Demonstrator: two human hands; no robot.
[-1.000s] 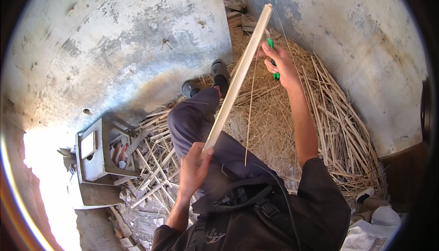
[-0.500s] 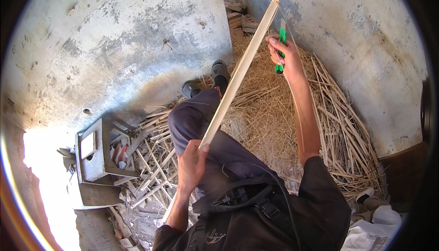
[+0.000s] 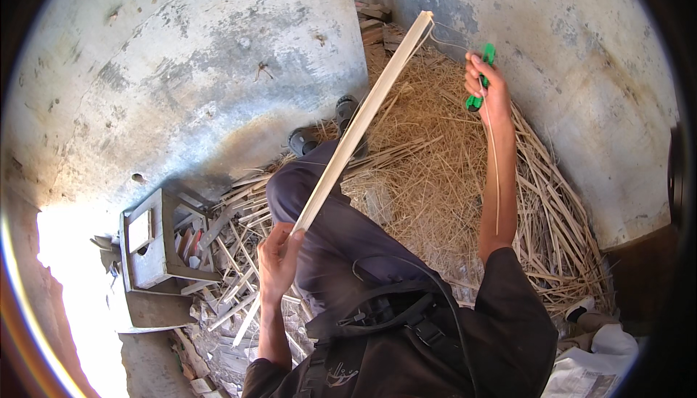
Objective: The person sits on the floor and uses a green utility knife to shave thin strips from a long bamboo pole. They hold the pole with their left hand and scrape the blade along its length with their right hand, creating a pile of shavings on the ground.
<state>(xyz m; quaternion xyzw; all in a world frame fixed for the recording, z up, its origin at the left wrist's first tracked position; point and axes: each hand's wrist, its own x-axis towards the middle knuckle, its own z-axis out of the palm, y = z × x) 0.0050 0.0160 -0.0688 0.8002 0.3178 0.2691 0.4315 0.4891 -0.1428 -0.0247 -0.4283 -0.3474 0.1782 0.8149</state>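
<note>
My left hand (image 3: 278,261) is closed around the lower part of a long pale split-bamboo strip (image 3: 363,119), which slants up and away to the right. Its far end stands in the air, with a thin fibre curling off toward my right hand. My right hand (image 3: 495,93) is closed on a green-handled cutter knife (image 3: 488,54), held apart from the strip. I cannot make out its blade now. A thin sliver (image 3: 496,169) hangs from that hand along my right forearm. Below the left hand, the strip's tail sticks out behind my wrist.
Fine shavings (image 3: 428,122) cover the floor ahead, with long split sticks (image 3: 555,216) heaped along the right wall (image 3: 581,71). A wooden stool (image 3: 156,267) lies tipped over at left, beside scattered sticks. My bent leg (image 3: 319,224) is under the strip. A white sack (image 3: 592,369) sits at lower right.
My right hand has moved right with the knife, away from the strip. The strip and my left hand have shifted left and slightly nearer. The fibre at the far end now hangs loose and curled.
</note>
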